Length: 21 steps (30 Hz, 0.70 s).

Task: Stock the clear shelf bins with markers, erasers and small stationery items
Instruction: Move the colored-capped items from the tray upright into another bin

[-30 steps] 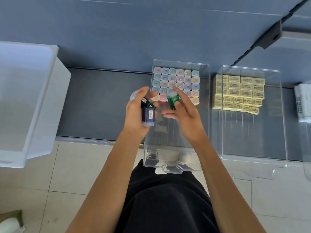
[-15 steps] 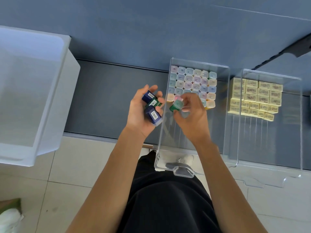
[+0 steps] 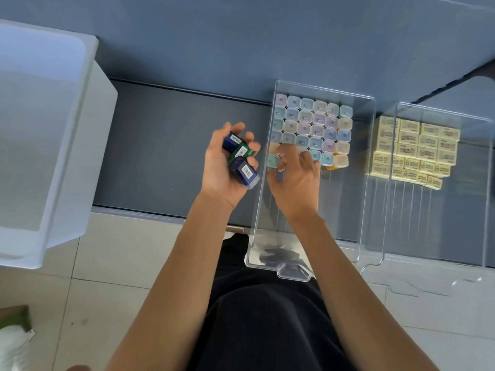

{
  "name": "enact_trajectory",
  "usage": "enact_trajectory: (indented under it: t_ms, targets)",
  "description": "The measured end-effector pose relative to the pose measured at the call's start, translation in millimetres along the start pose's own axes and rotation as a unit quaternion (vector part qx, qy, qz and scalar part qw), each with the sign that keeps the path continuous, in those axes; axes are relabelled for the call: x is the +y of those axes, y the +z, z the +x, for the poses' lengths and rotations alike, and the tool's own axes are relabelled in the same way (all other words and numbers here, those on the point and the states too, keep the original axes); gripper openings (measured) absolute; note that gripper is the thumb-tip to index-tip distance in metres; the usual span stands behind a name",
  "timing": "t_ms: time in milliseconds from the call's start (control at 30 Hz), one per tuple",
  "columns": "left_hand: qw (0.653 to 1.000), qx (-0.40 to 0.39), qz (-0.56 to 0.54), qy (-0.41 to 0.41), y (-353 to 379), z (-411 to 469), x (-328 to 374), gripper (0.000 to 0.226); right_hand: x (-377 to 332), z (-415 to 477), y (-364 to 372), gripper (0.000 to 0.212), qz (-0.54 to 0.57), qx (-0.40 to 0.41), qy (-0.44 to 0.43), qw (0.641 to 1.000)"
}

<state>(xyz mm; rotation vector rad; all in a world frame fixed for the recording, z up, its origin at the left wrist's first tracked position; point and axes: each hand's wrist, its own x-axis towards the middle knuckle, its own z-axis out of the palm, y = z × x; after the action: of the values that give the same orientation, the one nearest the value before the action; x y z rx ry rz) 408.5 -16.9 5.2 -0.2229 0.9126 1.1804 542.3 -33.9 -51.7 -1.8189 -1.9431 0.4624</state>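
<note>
Markers (image 3: 316, 124) stand in capped rows at the far end of the clear bin (image 3: 367, 183). My left hand (image 3: 221, 170) grips three dark markers (image 3: 241, 159) just beside it. My right hand (image 3: 294, 180) is inside, fingers (image 3: 288, 153) at a teal cap (image 3: 272, 159), grip too blurred to tell.

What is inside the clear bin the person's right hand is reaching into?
Upright markers with pastel caps fill the far end of the clear bin in rows; its near end looks bare. The right hand covers part of the nearest row, hiding that stretch.
</note>
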Motion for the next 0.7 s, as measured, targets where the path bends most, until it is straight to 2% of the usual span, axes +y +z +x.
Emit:
enact_trajectory:
  t_ms: [267, 500, 600, 700]
  targets:
    - [0.999, 0.032, 0.012, 0.017, -1, 3, -4, 0.019, 9, -12, -3, 0.027, 0.034, -0.043, 0.001, 0.998]
    - [0.998, 0.036, 0.033, 0.036, 0, -6, -11, 0.018, 7, -15, -12, 0.029, 0.045, -0.031, -0.002, 0.999]
    - [0.997, 0.036, 0.046, 0.05, 4, -12, -12, 0.017, 5, -16, -17, 0.035, 0.081, -0.041, -0.002, 0.996]
    - [0.996, 0.04, 0.057, 0.063, 8, -18, -16, 0.016, 4, -18, -26, 0.033, 0.087, -0.01, 0.011, 0.996]
